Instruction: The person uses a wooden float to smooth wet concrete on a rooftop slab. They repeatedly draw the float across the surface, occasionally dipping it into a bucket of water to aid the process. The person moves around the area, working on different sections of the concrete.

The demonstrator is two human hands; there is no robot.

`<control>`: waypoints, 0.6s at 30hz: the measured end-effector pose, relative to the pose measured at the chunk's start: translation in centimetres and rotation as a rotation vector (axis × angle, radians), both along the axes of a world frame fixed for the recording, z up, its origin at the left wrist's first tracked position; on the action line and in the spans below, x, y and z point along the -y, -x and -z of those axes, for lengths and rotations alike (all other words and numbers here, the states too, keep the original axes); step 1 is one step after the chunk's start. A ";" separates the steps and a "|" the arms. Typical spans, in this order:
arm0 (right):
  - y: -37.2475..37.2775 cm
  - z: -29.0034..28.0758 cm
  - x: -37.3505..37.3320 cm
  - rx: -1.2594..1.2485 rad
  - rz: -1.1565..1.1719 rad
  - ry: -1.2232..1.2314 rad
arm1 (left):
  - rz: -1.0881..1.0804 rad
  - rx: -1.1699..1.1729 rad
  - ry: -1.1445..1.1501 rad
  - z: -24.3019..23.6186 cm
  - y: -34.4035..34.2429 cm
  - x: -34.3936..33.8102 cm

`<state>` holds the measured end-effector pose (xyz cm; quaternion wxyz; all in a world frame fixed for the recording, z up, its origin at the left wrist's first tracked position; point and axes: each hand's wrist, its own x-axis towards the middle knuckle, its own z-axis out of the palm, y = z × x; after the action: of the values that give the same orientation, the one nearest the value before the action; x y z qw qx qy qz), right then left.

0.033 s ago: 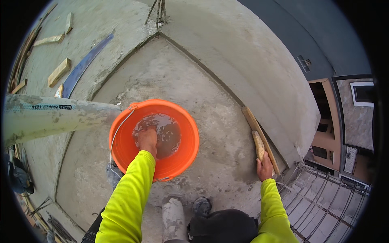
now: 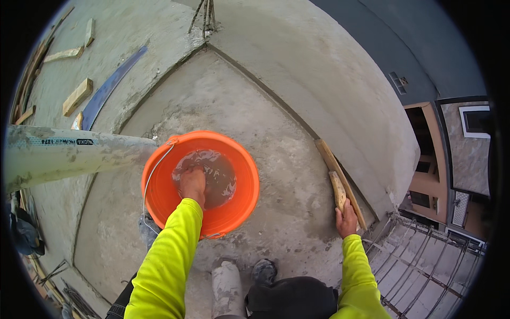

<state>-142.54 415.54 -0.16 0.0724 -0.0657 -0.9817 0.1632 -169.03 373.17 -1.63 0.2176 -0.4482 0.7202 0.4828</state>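
Bucket on my screen bright orange. Water looks brown-grey. Sleeves bright yellow-green. Long strip blue. Floor patchy grey. Wood piece pale tan. Pipe pale green, grey smears.

Diffuse daylt, hvy edge distortn

Mud-smeared greenish pipe sticking in left of the left fingers, with a long blue strip and a chunky wood block farther up-left. Some rebar stubs well ahead of those. Rebar grid's down-right of the right fingers, white-framed window way off up-right.
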 end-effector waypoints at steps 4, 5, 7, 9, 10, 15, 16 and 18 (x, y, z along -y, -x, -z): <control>8.6 2.6 2.8 0.042 -0.012 0.030 | 0.058 0.022 0.049 -1.4 0.4 -1.0; 12.2 3.0 3.9 0.084 -0.015 0.044 | 0.089 -0.009 0.079 -1.3 0.5 -1.0; 18.6 3.8 6.1 0.084 -0.071 0.035 | 0.227 -0.023 0.215 -0.4 1.0 -0.5; 21.7 4.1 6.5 0.071 -0.050 0.015 | 0.263 -0.088 0.262 1.0 1.0 -0.2; 21.1 3.8 6.1 0.177 -0.001 0.002 | 0.232 -0.137 0.247 1.4 0.8 0.3; 7.7 1.4 -1.4 0.125 0.028 0.014 | 0.477 -0.197 0.321 -0.2 1.4 2.5; 4.5 0.8 -2.9 0.094 0.037 -0.010 | 0.621 -0.224 0.361 -1.0 1.6 2.6; 0.5 0.4 -4.7 0.096 0.035 -0.023 | 0.894 -0.228 0.487 -2.4 1.4 2.0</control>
<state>-143.00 420.22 -0.54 0.0290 -0.0895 -0.9846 0.1472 -170.46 371.13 0.79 0.2121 -0.0790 0.9518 0.2068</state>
